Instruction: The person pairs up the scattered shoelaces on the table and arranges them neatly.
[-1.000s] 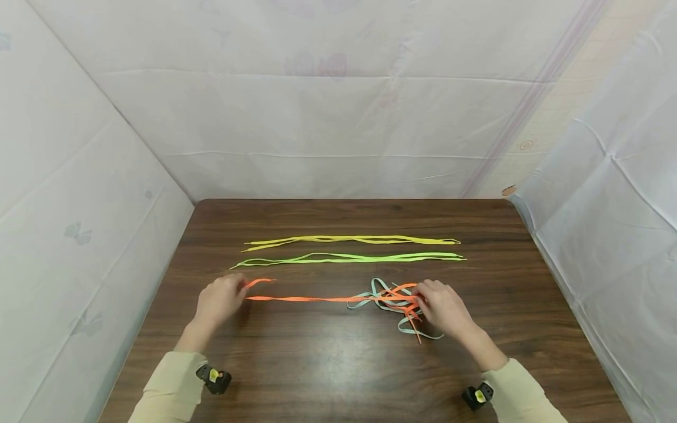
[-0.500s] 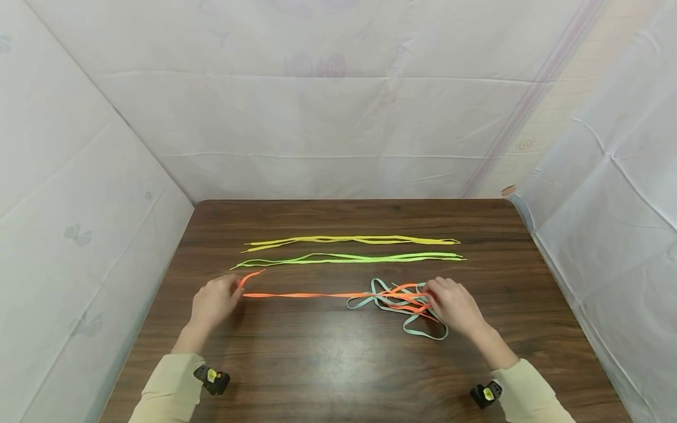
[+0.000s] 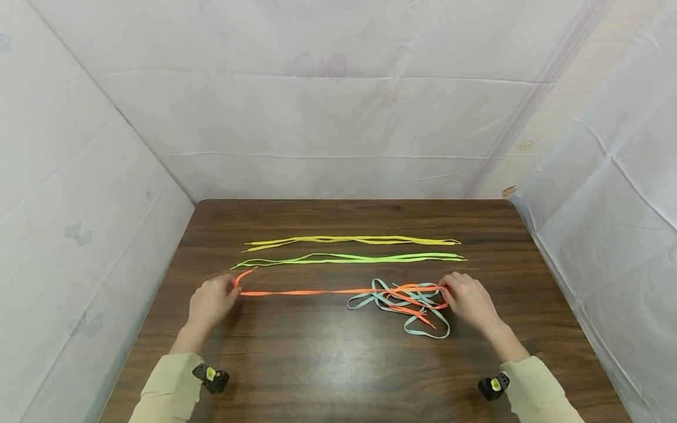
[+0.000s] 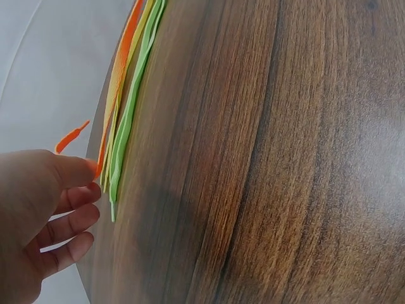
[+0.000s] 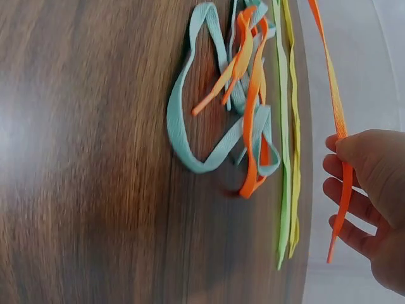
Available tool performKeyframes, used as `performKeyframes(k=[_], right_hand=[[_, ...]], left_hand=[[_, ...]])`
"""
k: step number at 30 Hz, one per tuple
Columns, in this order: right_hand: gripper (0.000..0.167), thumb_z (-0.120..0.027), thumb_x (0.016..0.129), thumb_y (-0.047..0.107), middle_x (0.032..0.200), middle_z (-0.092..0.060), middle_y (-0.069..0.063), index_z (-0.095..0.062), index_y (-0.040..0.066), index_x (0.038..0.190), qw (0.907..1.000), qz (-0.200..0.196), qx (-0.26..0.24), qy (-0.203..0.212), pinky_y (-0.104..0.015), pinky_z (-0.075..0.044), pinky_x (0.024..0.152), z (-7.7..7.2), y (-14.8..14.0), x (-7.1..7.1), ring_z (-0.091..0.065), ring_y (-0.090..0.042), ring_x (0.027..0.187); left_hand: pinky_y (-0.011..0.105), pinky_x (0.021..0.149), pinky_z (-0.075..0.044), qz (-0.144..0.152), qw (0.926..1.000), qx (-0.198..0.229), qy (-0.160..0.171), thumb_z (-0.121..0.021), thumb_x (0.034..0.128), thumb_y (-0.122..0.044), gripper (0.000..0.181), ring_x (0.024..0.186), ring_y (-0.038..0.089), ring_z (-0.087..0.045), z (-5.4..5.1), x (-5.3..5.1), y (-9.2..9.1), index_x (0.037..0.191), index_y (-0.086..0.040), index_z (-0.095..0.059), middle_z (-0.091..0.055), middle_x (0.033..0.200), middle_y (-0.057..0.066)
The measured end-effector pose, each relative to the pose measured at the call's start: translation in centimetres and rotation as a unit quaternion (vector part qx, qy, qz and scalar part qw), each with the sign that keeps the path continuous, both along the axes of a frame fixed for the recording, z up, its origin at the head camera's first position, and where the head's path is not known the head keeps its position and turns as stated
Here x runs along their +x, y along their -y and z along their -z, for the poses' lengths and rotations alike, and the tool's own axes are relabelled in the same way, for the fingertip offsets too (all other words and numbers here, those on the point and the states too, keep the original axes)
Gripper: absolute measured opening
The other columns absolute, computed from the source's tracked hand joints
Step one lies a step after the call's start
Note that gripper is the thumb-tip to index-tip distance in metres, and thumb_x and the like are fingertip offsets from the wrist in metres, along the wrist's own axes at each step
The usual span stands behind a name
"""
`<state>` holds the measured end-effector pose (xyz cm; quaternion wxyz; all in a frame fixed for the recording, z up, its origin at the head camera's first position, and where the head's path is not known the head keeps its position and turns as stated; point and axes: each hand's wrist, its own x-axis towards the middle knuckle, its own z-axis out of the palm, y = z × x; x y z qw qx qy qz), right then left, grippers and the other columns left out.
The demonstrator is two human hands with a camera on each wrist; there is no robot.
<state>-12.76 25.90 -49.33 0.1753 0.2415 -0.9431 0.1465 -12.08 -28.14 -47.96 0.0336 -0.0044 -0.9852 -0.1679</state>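
An orange shoelace (image 3: 309, 292) is stretched sideways above the table between my two hands. My left hand (image 3: 211, 301) pinches it near one end, and a short orange tail sticks up past the thumb. My right hand (image 3: 469, 301) pinches the lace at the other side; its tip hangs below the fingers (image 5: 347, 199) in the right wrist view. Beside the right hand, a pale blue shoelace (image 5: 176, 123) lies in loops, mixed with more orange lace (image 5: 251, 126). I cannot tell whether all the orange belongs to one lace.
Farther back, a yellow shoelace (image 3: 317, 237) and a green shoelace (image 3: 423, 255) lie lengthwise, roughly parallel, on the brown wooden table (image 3: 317, 364). White cloth walls (image 3: 338, 135) stand behind the table and at both sides.
My right hand has moved to the right and slightly away, my left hand slightly left. The orange lace between them has lengthened and straightened. Part of the tangle has shifted right.
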Motion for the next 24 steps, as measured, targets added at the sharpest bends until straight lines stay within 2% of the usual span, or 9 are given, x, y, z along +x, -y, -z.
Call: performKeyframes(k=[3,7,13,24], right_hand=[[0.011,-0.073,0.074,0.006,0.072,-0.060,-0.001,-0.065,0.010,0.080,0.9999,0.011,0.003,0.002,-0.030,-0.038,0.050,0.3,-0.6,-0.2,-0.052,-0.018,0.061],[0.009,-0.072,0.075,0.007,0.073,-0.061,-0.002,-0.065,0.010,0.080,0.9993,0.033,0.007,0.015,-0.034,-0.040,0.051,0.6,-1.3,-0.5,-0.054,-0.020,0.063],[0.008,-0.071,0.075,0.005,0.075,-0.062,-0.005,-0.065,0.008,0.081,0.9983,0.051,0.003,0.028,-0.040,-0.044,0.054,0.8,-2.3,-1.0,-0.057,-0.024,0.066],[0.010,-0.070,0.074,0.003,0.072,-0.058,-0.005,-0.065,0.007,0.081,0.9961,0.084,-0.001,0.026,-0.038,-0.041,0.051,1.2,-4.2,-1.6,-0.052,-0.022,0.060]], left_hand=[[0.029,0.040,-0.031,-0.008,0.9999,0.006,0.007,-0.066,0.0804,-0.013,0.013,0.049,0.016,-0.043,0.1,-0.1,0.1,0.089,-0.003,-0.063,-0.060,0.067,0.007],[0.030,0.040,-0.032,-0.015,0.9998,0.010,0.009,-0.065,0.0814,-0.014,0.008,0.050,0.016,-0.044,0.2,-0.2,0.1,0.085,-0.006,-0.063,-0.062,0.072,0.008],[0.030,0.041,-0.034,-0.011,0.9999,0.010,0.004,-0.065,0.0820,-0.016,0.008,0.051,0.016,-0.048,0.2,-0.3,0.2,0.082,-0.008,-0.064,-0.065,0.077,0.010],[0.031,0.042,-0.033,-0.014,0.9999,0.007,0.006,-0.068,0.0814,-0.020,0.010,0.052,0.017,-0.048,-0.1,-0.6,0.7,0.084,-0.011,-0.069,-0.066,0.077,0.009]])
